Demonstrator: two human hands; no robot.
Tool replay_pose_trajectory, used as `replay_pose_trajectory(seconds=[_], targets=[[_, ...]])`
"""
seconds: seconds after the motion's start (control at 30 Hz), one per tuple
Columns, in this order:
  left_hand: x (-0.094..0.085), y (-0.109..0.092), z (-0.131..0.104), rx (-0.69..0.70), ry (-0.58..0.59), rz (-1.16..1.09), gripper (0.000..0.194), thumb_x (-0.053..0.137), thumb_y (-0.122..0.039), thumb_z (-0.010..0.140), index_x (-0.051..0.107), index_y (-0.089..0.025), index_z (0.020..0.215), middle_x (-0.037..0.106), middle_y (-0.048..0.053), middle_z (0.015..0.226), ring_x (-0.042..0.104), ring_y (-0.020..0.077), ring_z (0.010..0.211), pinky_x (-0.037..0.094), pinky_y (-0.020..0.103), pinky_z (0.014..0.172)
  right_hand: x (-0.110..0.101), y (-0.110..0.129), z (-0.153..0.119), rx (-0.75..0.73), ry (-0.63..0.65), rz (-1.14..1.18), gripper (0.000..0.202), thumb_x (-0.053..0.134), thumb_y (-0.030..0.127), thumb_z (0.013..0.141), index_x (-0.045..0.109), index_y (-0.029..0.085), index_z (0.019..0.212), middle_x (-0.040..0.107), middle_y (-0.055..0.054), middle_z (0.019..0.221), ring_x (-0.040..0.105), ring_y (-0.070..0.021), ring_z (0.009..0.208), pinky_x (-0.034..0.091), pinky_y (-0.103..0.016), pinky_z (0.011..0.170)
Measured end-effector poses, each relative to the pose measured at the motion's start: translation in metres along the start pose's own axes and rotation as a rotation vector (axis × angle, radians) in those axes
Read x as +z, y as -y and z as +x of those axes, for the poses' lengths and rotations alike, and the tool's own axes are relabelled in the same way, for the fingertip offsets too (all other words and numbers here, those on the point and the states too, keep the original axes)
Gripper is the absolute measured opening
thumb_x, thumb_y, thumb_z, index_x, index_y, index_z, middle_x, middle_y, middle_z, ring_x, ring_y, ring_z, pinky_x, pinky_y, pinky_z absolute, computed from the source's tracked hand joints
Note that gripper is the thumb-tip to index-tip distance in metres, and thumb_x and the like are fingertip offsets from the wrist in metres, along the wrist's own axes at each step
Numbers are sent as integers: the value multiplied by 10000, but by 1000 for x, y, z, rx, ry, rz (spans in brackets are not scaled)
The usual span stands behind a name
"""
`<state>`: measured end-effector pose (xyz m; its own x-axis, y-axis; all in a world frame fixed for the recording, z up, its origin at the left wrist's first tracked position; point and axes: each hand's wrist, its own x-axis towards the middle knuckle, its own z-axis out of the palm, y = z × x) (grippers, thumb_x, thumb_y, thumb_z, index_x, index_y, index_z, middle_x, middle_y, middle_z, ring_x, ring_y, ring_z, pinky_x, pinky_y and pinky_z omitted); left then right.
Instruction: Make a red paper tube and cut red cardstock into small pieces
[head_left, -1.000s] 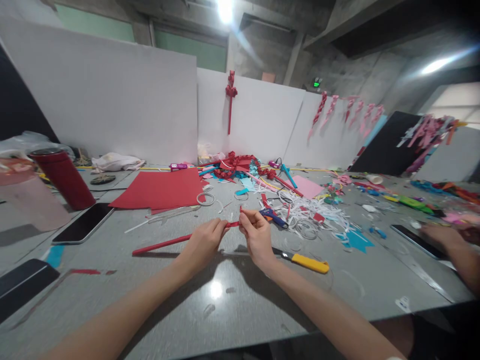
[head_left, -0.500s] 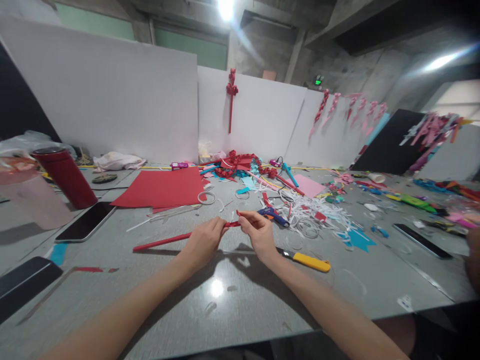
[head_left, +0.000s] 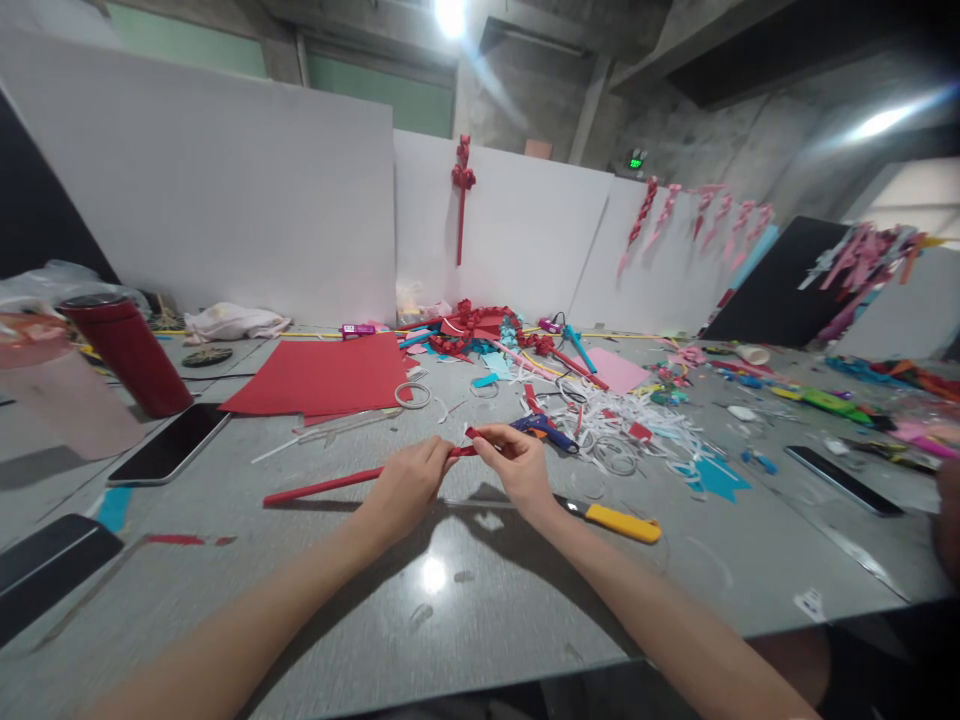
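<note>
A thin red rod [head_left: 322, 486] lies slantwise across the centre of the frame, its bare end at centre left and its other end between the fingers of both hands. The left hand [head_left: 405, 480] grips it near that end, thumb and fingers closed around it. The right hand [head_left: 516, 465] pinches the rod's tip, where a small red flap [head_left: 471, 433] sticks up; whether the flap is a separate strip cannot be told.

Just right of the right hand, a yellow-handled utility knife [head_left: 622, 523] lies on the grey table [head_left: 480, 640]. Beyond that hand sits a dark blue glue gun [head_left: 553, 434], beside a heap of white paper strips [head_left: 611, 425] at centre right. Red paper sheets [head_left: 322, 375] lie left of centre, a white ring [head_left: 412, 395] at their right edge. Farther left are a smartphone [head_left: 169, 445] and a red tumbler [head_left: 131, 355]. In the upper middle, a red ribbon-like ornament [head_left: 462, 190] hangs against a white panel [head_left: 532, 225].
</note>
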<state>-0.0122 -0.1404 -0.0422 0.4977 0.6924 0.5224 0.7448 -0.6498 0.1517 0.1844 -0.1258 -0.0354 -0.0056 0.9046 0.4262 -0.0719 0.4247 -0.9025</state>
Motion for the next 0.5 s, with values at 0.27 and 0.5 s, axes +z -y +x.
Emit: replay_pose_trajectory(seconds=[0.27,0.5], targets=[[-2,3,-2,19,-11,-106,540,417,-83,1017,388,-241,1533,657,103,1154,681,246,937,539,355,791,-2,-2,2,8,28,9,237,830,398,830,841,232,999,762,-43,837,611,-158,689,497,-290,642],[-1,7,-4,62,19,-109,705,427,-13,948,344,-279,1595,638,84,1108,659,220,889,537,326,783,-3,2,2,-19,49,-27,250,802,422,857,849,228,1008,747,-41,787,543,-136,620,444,-270,564]])
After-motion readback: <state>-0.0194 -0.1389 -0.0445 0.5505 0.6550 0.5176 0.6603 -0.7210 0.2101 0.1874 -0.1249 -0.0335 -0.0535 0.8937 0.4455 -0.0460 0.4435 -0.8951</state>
